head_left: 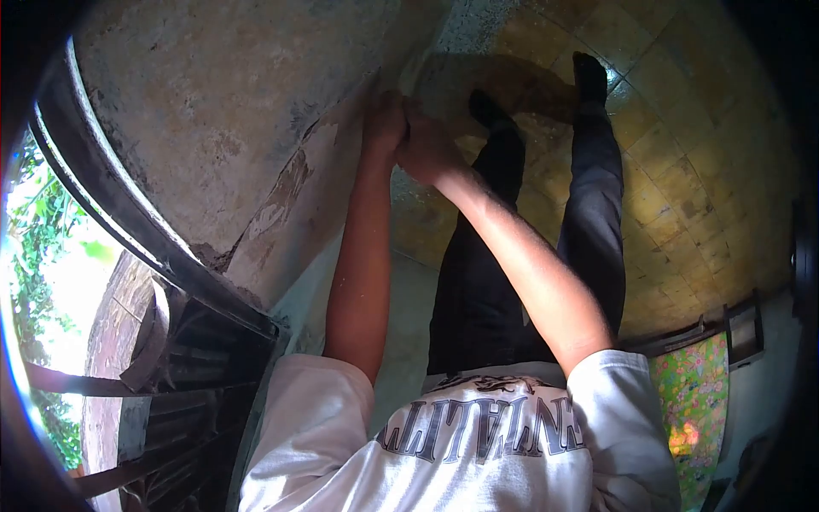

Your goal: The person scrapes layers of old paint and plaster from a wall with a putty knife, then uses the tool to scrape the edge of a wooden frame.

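head view: we are looking down along our own body, white T-shirt (pixel 341 461) at the bottom edge, dark trousers (pixel 597 222) running up to two dark-clad feet (pixel 589 72).
left hand (pixel 384 124): fingers are curling into a fist, knuckles pressing against the wall (pixel 213 111); we cannot tell whether anything is inside the grip.
right hand (pixel 426 149): it is touching the left hand and curling over beside it, just off the wall face; the contents of the grip are hidden, so we cannot tell.
wall: it is filling the upper left, stained and mottled, and both hands are meeting at its lower edge near the floor.
peeling patch (pixel 290 188): it is sitting on the wall just beside the left forearm, with paint flaking off.
floor tiles (pixel 682 171): yellowish and worn, they are lying under the feet.
window frame (pixel 111 196): a dark band is curving along the left, with greenery (pixel 34 230) showing outside.
floral cloth (pixel 695 392): it is hanging at lower right, well apart from the hands.
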